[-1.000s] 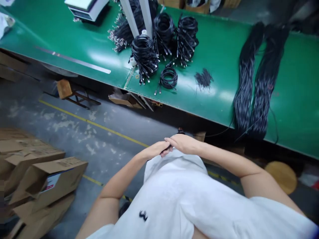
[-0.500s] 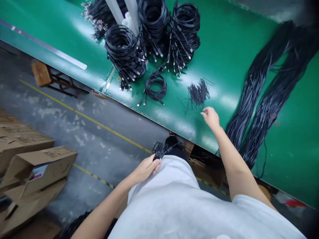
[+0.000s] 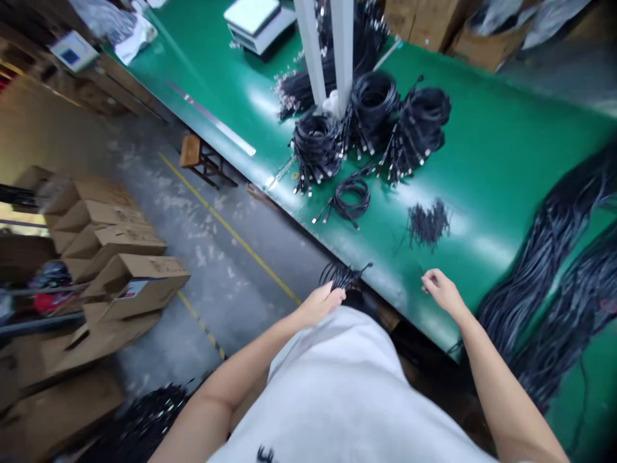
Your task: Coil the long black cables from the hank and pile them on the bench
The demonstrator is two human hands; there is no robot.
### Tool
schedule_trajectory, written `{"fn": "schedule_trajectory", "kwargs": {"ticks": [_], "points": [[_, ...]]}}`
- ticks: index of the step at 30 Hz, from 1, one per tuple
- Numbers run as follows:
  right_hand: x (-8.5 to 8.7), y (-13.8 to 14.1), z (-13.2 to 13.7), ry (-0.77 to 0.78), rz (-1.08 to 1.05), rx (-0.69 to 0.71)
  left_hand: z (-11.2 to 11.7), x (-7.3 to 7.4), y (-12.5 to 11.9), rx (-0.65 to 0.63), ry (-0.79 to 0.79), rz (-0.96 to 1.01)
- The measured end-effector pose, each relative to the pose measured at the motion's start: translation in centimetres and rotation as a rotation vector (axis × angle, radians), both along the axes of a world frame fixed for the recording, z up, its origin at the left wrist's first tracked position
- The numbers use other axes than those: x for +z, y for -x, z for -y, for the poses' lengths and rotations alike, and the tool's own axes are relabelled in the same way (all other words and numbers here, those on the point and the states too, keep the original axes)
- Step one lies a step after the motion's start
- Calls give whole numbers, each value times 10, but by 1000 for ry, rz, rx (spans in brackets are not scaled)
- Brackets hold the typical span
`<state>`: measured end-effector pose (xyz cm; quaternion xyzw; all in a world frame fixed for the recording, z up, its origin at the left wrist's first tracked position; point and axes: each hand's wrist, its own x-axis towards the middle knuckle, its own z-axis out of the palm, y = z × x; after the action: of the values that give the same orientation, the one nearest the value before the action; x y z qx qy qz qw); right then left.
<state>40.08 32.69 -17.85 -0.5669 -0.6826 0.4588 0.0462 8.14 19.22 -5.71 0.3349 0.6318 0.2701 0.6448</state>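
My left hand (image 3: 321, 303) is closed round a small coiled bundle of black cable (image 3: 343, 275) at the near edge of the green table (image 3: 501, 148). My right hand (image 3: 441, 290) hovers over the table edge with its fingers curled; whether it holds anything is hidden. Just beyond it lies a small heap of short black ties (image 3: 428, 222). A single coiled cable (image 3: 351, 198) lies further left on the table.
Three stacks of coiled black cables (image 3: 371, 125) stand around white posts (image 3: 328, 45). Long black cable hanks (image 3: 554, 270) drape over the table at the right. A scale (image 3: 260, 20) sits far back. Cardboard boxes (image 3: 116, 270) and a small wooden stool (image 3: 193, 151) stand on the floor at left.
My right hand has drawn back from the heap of ties toward the table edge. My left hand has risen with the cable bundle to the table edge. The view has swung left.
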Motion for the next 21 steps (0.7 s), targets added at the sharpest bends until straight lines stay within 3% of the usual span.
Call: {"fn": "schedule_trajectory", "kwargs": {"ticks": [3,5,7,9,14,18,21], "points": [[36,61,71,261,-373,-65,-3,11,1,-45,4,8],[57,110,105,419,-579,-202,-2,14,0,-153,-73,23],[73,152,121,490,-705,-375,2,16,0,-285,-131,74],[85,179,123,498,-819,-498,8,14,2,-338,-147,161],[101,201,120,388,-889,-537,30,-3,12,-122,-190,231],[95,212,133,254,-845,-502,45,-10,21,57,-278,47],[89,218,143,218,-760,-359,52,-10,31,48,-317,-109]]}}
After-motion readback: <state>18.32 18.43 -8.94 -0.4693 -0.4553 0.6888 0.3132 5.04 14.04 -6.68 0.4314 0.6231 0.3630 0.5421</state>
